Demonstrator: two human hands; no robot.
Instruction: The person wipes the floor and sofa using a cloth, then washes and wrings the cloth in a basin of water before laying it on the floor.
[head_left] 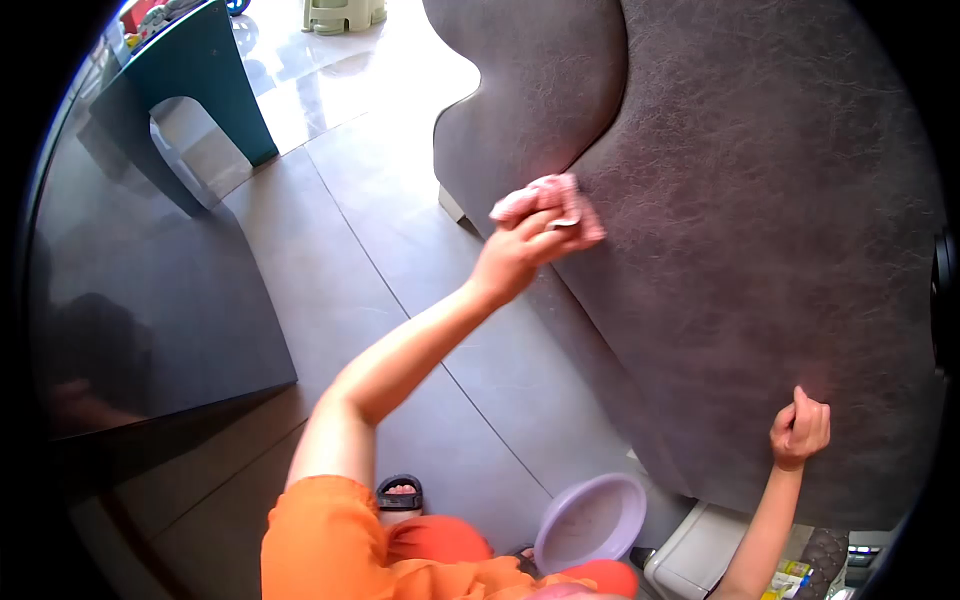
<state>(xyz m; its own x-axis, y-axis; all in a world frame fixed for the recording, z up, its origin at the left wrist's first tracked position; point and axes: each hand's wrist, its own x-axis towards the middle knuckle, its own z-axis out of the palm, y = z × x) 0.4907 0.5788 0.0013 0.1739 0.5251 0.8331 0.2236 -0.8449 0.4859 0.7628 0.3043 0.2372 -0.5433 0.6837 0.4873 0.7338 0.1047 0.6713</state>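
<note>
My left hand (515,258) grips a pink cloth (548,200) against the edge of the brown leather sofa (740,200), near the seam between two cushion parts. Part of the cloth hangs out past the fingers on the right. Lower down at the right, my right hand (800,432) is curled closed over the sofa seat, with nothing seen in it.
A lilac basin (592,522) stands on the grey tiled floor (400,250) by my feet. A dark glossy table (170,310) is at the left, with a teal stool (215,85) behind it. A white bin (700,550) stands at the sofa's lower end.
</note>
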